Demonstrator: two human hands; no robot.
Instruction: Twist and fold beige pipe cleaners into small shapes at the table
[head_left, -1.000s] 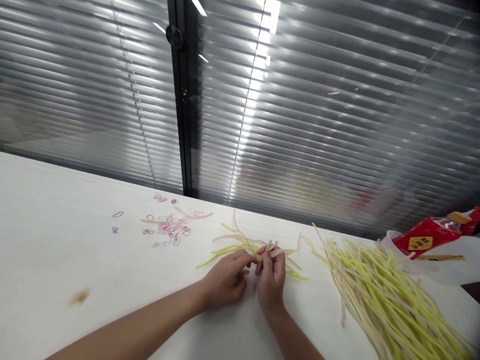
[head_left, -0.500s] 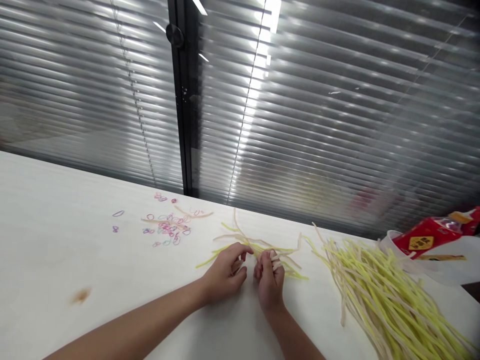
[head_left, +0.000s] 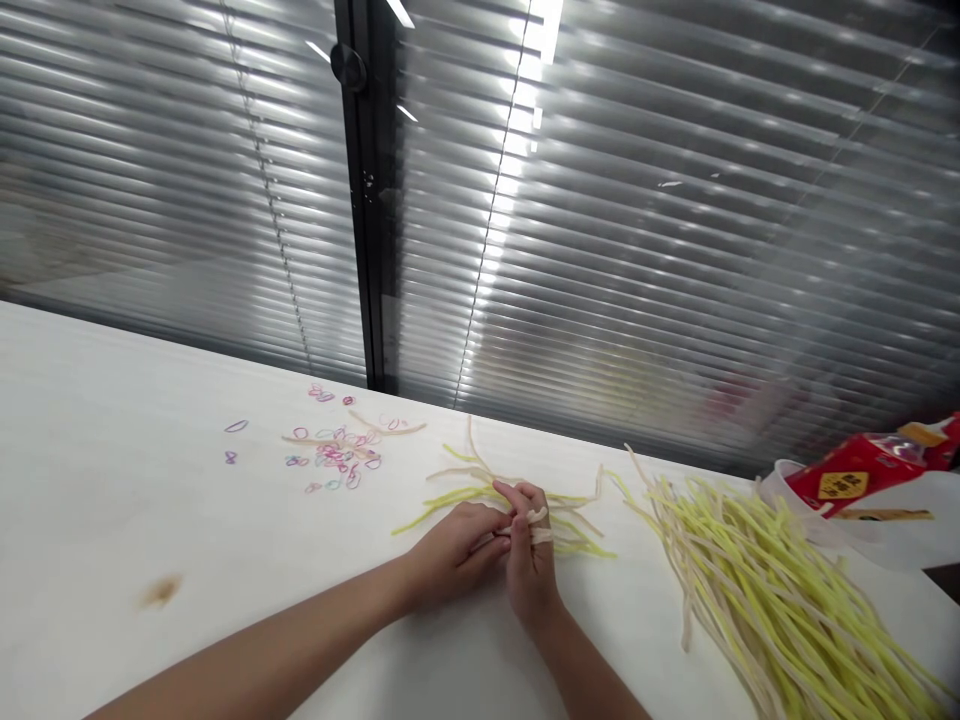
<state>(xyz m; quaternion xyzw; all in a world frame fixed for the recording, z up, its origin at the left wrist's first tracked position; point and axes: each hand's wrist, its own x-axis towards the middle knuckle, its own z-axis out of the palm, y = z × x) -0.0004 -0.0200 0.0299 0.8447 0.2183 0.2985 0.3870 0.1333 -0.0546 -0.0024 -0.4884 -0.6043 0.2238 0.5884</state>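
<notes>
My left hand and my right hand meet over the white table. A cream fuzzy stem, like a pipe cleaner, lies bent across the fingers of my right hand, its loops showing on the outer side. The fingers of my left hand are pinched together against my right hand, apparently on the same stem; the fingertips are partly hidden. Under and behind both hands several loose yellow and cream pipe cleaners lie crossed on the table.
A large heap of yellow and cream pipe cleaners lies at the right. Behind it stand a clear plastic tub and a red packet. Small coloured rubber bands are scattered at the left. Blinds behind glass border the table.
My left hand has moved right to meet my right hand and closed its fingers. My right hand has turned, its index finger now extended leftward, with the cream stem across its fingers.
</notes>
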